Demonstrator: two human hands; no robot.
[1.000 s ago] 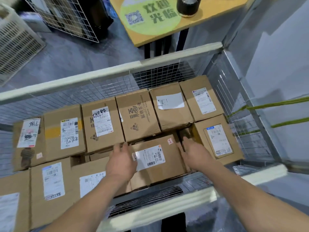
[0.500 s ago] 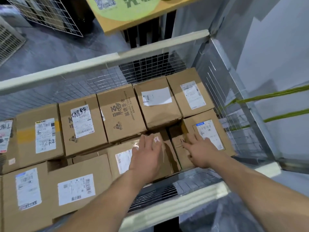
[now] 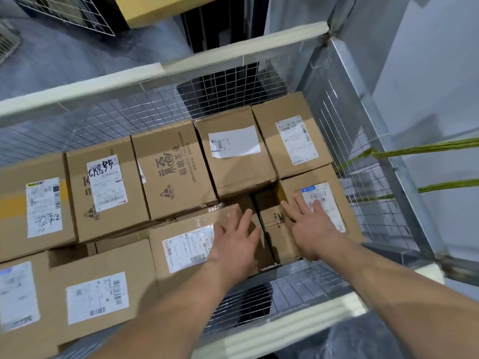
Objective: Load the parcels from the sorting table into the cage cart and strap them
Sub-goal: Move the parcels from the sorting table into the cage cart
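I have the cage cart nearly full on this layer. One row of parcels runs along the far mesh wall and another sits nearer me. My left hand lies flat with straight fingers on a taped box in the near row. My right hand lies flat with spread fingers on the corner box. Neither hand grips anything. Between them, a small box sits lower down in a gap.

I judge the loading mostly done and the hands to be settling the last boxes. The green straps run outside the right wall, not over the parcels, so strapping is yet to do. Only an edge of the tabletop shows, so I cannot tell whether more parcels wait there.
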